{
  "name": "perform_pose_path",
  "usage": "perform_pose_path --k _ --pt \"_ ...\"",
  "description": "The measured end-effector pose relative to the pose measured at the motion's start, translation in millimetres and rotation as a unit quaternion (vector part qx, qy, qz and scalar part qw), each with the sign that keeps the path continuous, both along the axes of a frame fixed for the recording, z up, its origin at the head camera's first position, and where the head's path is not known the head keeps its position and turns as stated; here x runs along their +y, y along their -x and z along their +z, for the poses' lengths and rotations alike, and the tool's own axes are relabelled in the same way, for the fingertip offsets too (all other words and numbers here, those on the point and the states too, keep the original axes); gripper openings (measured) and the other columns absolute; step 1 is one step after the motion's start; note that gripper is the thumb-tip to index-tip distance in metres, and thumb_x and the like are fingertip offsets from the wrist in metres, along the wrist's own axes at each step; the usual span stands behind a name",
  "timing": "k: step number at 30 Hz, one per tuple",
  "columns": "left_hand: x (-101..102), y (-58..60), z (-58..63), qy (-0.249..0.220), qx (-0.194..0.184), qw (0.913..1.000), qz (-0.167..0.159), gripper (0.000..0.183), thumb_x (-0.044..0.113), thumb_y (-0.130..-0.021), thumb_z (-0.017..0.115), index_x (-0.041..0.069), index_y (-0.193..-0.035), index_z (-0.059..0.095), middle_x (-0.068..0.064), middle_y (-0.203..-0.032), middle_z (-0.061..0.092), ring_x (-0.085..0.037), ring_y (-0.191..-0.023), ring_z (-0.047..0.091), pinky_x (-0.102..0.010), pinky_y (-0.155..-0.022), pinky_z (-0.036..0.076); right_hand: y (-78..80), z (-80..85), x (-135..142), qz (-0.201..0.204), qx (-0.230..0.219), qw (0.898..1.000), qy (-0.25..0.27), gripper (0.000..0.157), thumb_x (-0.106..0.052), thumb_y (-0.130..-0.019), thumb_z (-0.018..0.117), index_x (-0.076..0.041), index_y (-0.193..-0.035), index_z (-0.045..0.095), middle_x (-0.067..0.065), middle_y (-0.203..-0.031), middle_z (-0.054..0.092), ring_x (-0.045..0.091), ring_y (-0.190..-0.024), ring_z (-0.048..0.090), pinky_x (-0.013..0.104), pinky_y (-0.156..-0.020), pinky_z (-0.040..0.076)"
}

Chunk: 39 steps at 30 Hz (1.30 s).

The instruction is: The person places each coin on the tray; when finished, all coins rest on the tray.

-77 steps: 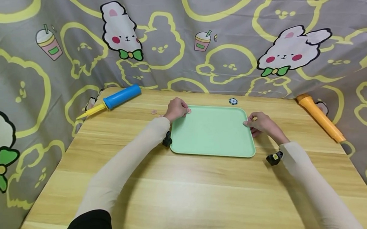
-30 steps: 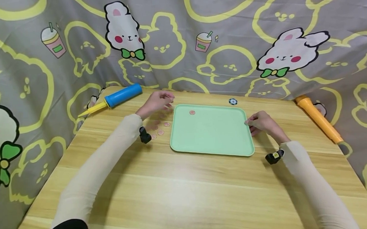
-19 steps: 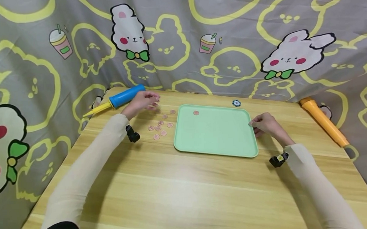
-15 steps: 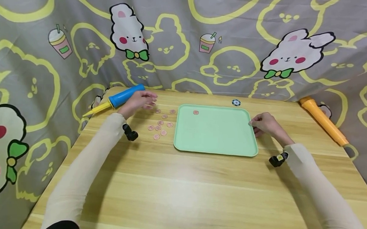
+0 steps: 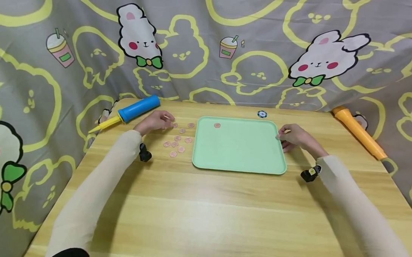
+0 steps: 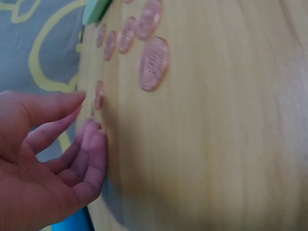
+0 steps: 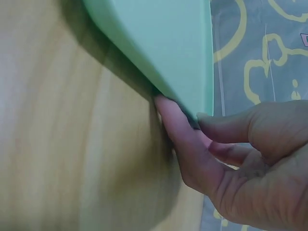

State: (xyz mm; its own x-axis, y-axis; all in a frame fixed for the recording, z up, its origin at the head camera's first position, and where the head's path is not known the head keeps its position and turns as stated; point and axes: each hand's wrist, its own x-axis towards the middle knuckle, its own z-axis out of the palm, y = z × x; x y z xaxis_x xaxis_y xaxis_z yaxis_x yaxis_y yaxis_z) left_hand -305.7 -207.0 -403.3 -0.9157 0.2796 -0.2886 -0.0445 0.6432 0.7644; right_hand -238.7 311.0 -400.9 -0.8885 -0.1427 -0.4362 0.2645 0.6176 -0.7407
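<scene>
Left hand, nearer, loose-fingered, unladen: pink disc just ahead. Right hand: pinching green tray by near edge.

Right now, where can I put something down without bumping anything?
Most room: the table this side of the green tray, between the two sleeves. The tray's middle is bare too; one disc lies near its far left corner. It's crowded left of the tray, with pink discs and the left grip.

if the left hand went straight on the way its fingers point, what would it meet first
Probably the nearest pinkish disc, lying on the table just ahead of the left hand; depth is unclear, so it might pass above.
</scene>
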Motion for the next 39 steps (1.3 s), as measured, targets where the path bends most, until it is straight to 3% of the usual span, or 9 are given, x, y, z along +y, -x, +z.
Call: perform_pose_path --k 5,12,17,25,35,39 --pt "-5.2 -8.2 -5.2 0.031 -0.003 0.9994 -0.015 0.038 0.018 -0.103 0.068 0.000 -0.135 0.058 -0.014 -0.115 0.055 -0.024 -0.096 0.049 -0.032 -0.081 0.044 5.1 3.0 -3.8 0.028 -0.022 0.999 0.013 0.021 -0.003 -0.107 0.055 0.011 -0.119 0.044 0.008 -0.079 0.066 0.014 -0.062 0.071 0.034 -0.064 0.064" --pt "3.0 -11.3 -0.3 0.036 0.029 0.9964 -0.071 0.030 0.008 -0.104 0.062 -0.001 -0.132 0.053 -0.011 -0.096 0.048 -0.024 -0.089 0.044 -0.036 -0.084 0.038 3.9 3.4 -3.4 0.034 -0.028 0.999 0.015 0.021 -0.003 -0.107 0.054 0.012 -0.118 0.044 0.009 -0.082 0.066 0.014 -0.064 0.070 0.035 -0.065 0.065" --pt "7.5 -10.3 -1.1 0.050 0.047 0.9958 -0.060 0.023 0.010 -0.104 0.064 0.001 -0.123 0.055 -0.009 -0.091 0.049 -0.024 -0.086 0.044 -0.039 -0.085 0.037 4.4 2.8 -2.9 0.034 -0.026 0.999 0.015 0.022 -0.003 -0.107 0.054 0.012 -0.119 0.044 0.010 -0.083 0.066 0.015 -0.064 0.070 0.036 -0.065 0.065" --pt "9.3 -7.6 -2.2 0.059 0.043 0.9949 -0.069 0.024 0.013 -0.104 0.066 0.004 -0.124 0.055 -0.008 -0.089 0.049 -0.024 -0.084 0.046 -0.040 -0.087 0.037 5.1 2.7 0.1 0.027 -0.027 0.999 0.011 0.023 -0.005 -0.107 0.056 0.011 -0.119 0.044 0.009 -0.084 0.065 0.015 -0.065 0.070 0.037 -0.066 0.065" --pt "11.3 -7.2 0.8 0.082 0.075 0.9917 -0.064 0.017 0.008 -0.103 0.067 0.000 -0.113 0.057 -0.010 -0.090 0.055 -0.024 -0.084 0.048 -0.038 -0.085 0.039 6.5 1.5 2.5 0.035 -0.027 0.999 0.013 0.024 -0.008 -0.109 0.055 0.012 -0.119 0.045 0.010 -0.087 0.062 0.017 -0.071 0.068 0.038 -0.070 0.065" --pt "12.9 -3.6 1.4 0.078 0.066 0.9931 -0.057 0.018 0.008 -0.101 0.070 0.001 -0.113 0.058 -0.010 -0.087 0.056 -0.020 -0.078 0.049 -0.036 -0.081 0.042 9.0 3.2 4.4 0.045 -0.026 0.999 0.000 0.022 -0.007 -0.109 0.055 0.012 -0.115 0.045 0.010 -0.085 0.064 0.017 -0.068 0.070 0.038 -0.068 0.065"
